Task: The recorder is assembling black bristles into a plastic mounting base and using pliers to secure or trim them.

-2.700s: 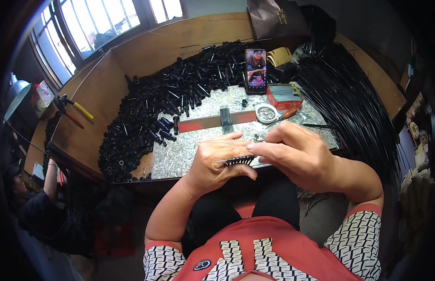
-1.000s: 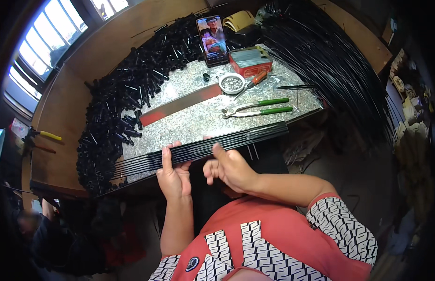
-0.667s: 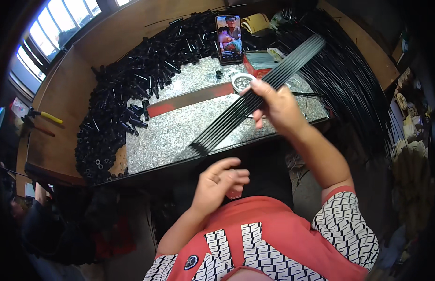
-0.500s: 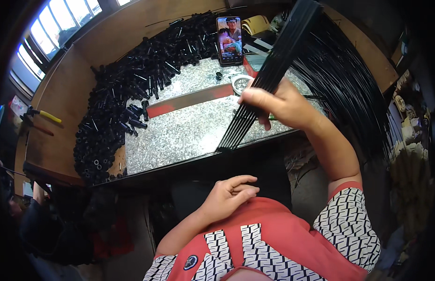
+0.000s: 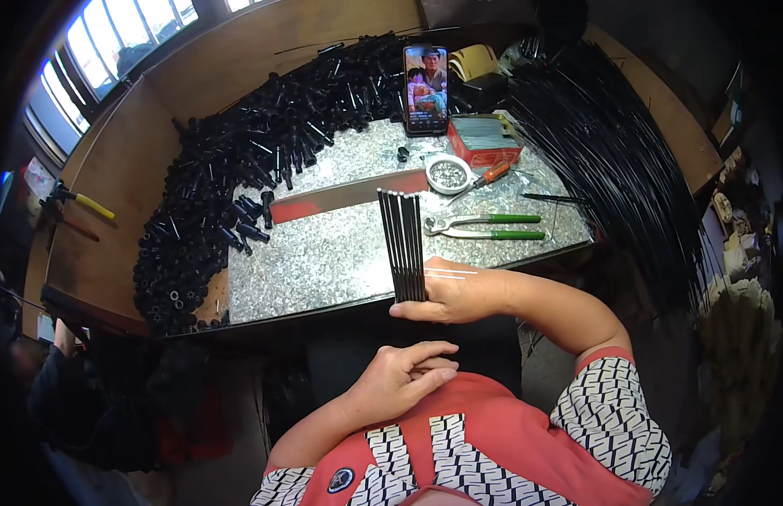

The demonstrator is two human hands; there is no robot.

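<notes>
My right hand grips a bundle of thin black rods near the front edge of the stone-patterned worktop. The rods stand side by side in a narrow fan, with pale tips at the far end; their lower ends are hidden in the grip. Two thin pale strips show across the back of this hand. My left hand rests against the red shirt, holding nothing, its fingers loosely stretched and the thumb apart. Just beyond the right hand lie green-handled pincers.
A white bowl of small metal bits stands beside an orange-handled screwdriver and a red box. Behind are a propped phone and a flat metal bar. Black tubular parts heap up left; long black rods spread right.
My right hand has come down toward me and swung the rod bundle around, so its pale tips now show. The bowl, box and pincers are uncovered. My left hand has barely moved.
</notes>
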